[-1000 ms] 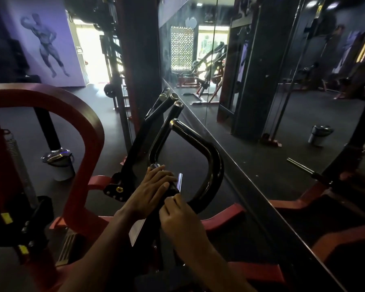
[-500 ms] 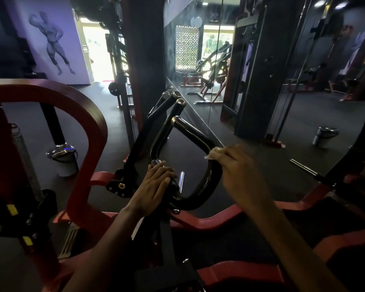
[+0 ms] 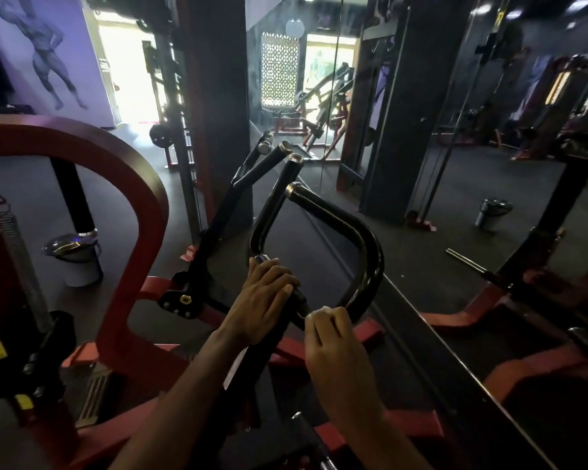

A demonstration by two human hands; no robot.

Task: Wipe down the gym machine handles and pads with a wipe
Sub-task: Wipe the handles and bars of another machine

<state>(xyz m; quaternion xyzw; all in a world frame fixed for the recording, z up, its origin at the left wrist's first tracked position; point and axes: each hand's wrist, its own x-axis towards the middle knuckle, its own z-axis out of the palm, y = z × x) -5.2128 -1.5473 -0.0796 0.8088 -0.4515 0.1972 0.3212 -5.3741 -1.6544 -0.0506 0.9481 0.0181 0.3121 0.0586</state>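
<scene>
Now deep in a dim gym on dark rubber floor point(image 3: 421, 266), mirror wall point(image 3: 438, 113) right, left hand point(image 3: 263, 300) curled over the black looped handle point(image 3: 364, 245) at its near-left end, right hand point(image 3: 333, 337) gripping its near bend, wipe unseen, red frame point(image 3: 129, 184) left.

You're standing over a dark rubber floor point(image 3: 438, 266) that carries the red machine frame point(image 3: 126, 198) at lower left. A steel bin point(image 3: 73, 256) sits on it at left, and a loose metal bar point(image 3: 465, 259) lies on it at right.
</scene>
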